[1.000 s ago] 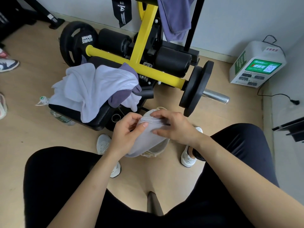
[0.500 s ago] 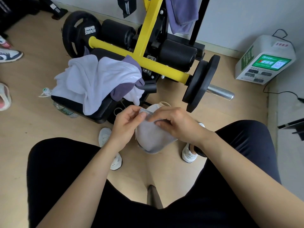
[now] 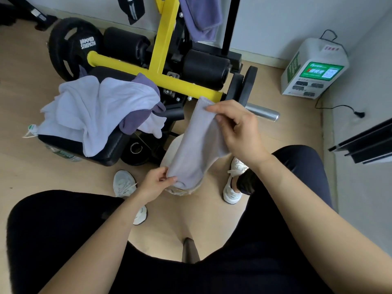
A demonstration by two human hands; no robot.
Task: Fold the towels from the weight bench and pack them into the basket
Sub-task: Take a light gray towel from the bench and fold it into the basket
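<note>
head view: the left hand point(image 3: 154, 184) pinches the near, lower end of a pale lilac towel point(image 3: 195, 149) between thumb and curled fingers. the right hand point(image 3: 239, 132) pinches the far, upper end, thumb pressed on the cloth and fingers curled round its edge. the towel runs as a narrow strip between the two grips, slanting up and away from the left one to the right one. directly beneath the strip sits the cream basket point(image 3: 168, 153), mostly hidden by the cloth. well off to the left of both grips, a heap of white and purple towels point(image 3: 95, 107) lies on the black pad of the weight bench point(image 3: 110, 149). beyond the right grip, another purple towel point(image 3: 201, 15) hangs beside the yellow upright point(image 3: 165, 39).
</note>
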